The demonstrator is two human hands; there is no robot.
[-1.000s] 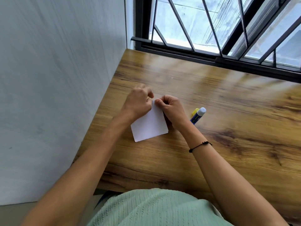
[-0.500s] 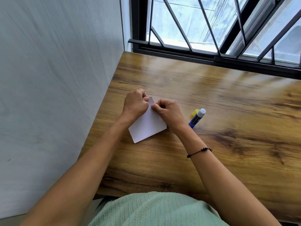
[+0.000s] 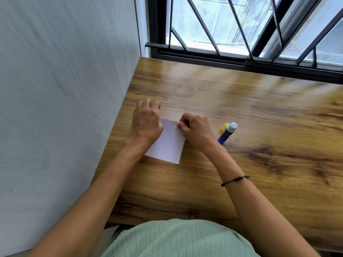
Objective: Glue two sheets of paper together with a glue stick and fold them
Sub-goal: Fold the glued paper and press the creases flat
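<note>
Folded white paper (image 3: 168, 143) flat on wood counter (image 3: 259, 164) near its left edge, left hand (image 3: 146, 125) resting on paper's left side with fingers extended, right hand (image 3: 196, 131) curled, pinching paper's top right corner, glue stick (image 3: 227, 133) lying just right of it, yellow cap (image 3: 225, 126) beside.

Left hand (image 3: 146, 125) covers the paper's (image 3: 168, 143) left corner — its fingers (image 3: 148, 103) blurred.

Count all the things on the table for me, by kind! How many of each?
Folded white paper: 1
Glue stick: 1
Yellow cap: 1
Hands on the paper: 2, left hand and right hand
Total: 5
</note>
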